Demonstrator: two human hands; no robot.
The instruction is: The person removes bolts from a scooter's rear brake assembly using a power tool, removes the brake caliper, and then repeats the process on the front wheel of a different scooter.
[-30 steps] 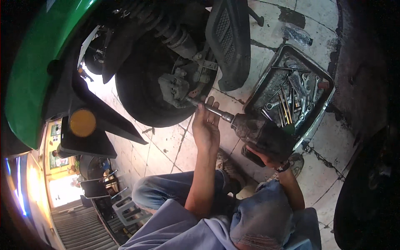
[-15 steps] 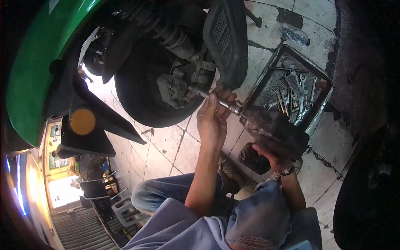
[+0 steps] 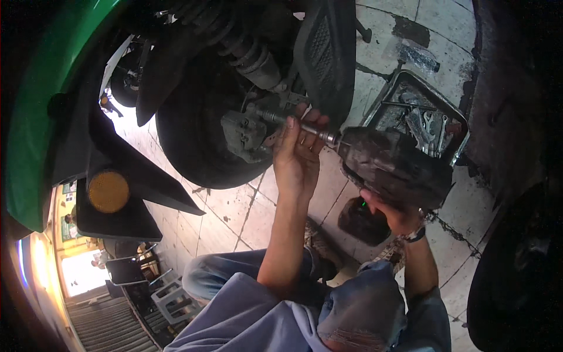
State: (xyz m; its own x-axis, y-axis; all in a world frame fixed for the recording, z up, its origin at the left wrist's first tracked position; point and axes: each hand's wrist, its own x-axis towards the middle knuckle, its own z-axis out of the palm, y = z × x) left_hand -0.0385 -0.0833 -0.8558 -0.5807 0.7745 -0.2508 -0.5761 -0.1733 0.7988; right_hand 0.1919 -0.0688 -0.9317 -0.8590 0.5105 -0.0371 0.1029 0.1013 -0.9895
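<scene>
My right hand (image 3: 400, 218) grips the handle of a dark, grimy cordless impact wrench (image 3: 396, 167), and a small green light glows by its battery base (image 3: 362, 222). From its nose a long silver socket extension (image 3: 315, 131) points left toward the front wheel. My left hand (image 3: 298, 161) is closed around this shaft, fingers curled over it. The shaft's far end lies at the upper edge of a greasy brake caliper (image 3: 243, 136); whether it sits on a bolt I cannot tell. Behind the caliper is the dark tire (image 3: 187, 155), below a coil-spring shock absorber (image 3: 252, 61).
A metal tray (image 3: 462, 126) with several wrenches (image 3: 433, 132) stands right of the motorbike, partly behind the impact wrench. A plastic-wrapped packet (image 3: 417, 56) lies beyond it. Green bodywork (image 3: 35, 135) and an orange reflector (image 3: 108, 192) are at left. White floor tiles (image 3: 226, 217) lie below.
The impact wrench and its shaft have swung slightly up and right, covering more of the tray. The shaft's end has moved up along the caliper. Both hands keep their grip; the view has shifted slightly.
</scene>
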